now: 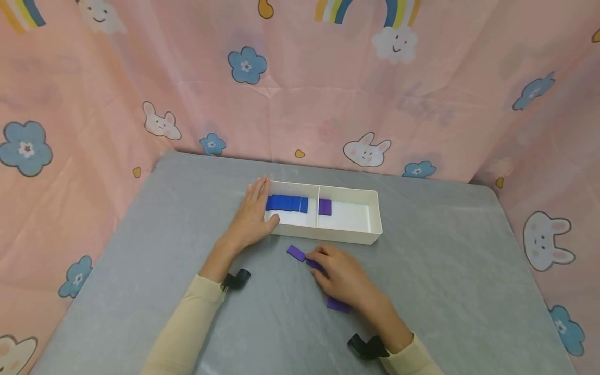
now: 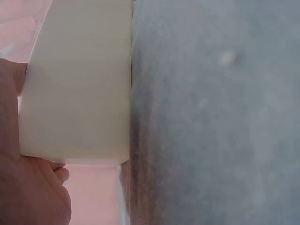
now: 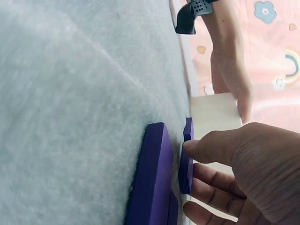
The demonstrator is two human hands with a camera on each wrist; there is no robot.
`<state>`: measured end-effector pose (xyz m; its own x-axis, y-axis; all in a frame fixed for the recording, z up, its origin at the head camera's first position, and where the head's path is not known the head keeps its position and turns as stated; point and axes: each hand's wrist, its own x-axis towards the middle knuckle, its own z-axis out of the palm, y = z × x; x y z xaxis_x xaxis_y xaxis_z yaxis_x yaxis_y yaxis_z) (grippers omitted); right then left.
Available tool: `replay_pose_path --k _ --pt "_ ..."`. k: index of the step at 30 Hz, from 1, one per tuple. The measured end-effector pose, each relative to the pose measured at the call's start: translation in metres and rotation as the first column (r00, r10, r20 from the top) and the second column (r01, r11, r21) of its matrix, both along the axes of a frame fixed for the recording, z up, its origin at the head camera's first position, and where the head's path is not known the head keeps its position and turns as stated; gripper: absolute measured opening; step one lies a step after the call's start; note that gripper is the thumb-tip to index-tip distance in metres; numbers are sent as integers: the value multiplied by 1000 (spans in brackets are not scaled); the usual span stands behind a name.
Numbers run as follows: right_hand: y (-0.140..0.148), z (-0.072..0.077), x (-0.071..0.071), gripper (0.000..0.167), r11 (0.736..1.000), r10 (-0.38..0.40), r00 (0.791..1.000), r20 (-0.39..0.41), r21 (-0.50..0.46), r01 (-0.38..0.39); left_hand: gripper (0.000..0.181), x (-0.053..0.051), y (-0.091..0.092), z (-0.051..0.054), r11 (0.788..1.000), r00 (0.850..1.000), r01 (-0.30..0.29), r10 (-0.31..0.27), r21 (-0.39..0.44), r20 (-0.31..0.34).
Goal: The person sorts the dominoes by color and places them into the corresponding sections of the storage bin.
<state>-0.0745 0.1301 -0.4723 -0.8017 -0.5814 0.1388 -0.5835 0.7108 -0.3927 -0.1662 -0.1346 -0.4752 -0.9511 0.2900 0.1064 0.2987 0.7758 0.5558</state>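
Held block: purple, low over the table, just in front of the tray; contact underneath unclear. Right hand pinches it, thumb against fingers. Second block, also purple, lies just beyond its far end; third block nearer the person, partly hidden by that hand. Tray: blue row in left compartment, purple pair in right, against divider. Left hand at tray's left end, fingers extended, thumb spread apart.
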Motion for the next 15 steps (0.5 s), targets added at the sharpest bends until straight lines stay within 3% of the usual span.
replay_pose_path --k 15 --pt "-1 -1 1 25 1000 -18 1000 -7 -14 18 93 -1 0 0 1000 1000 -2 2 -3 14"
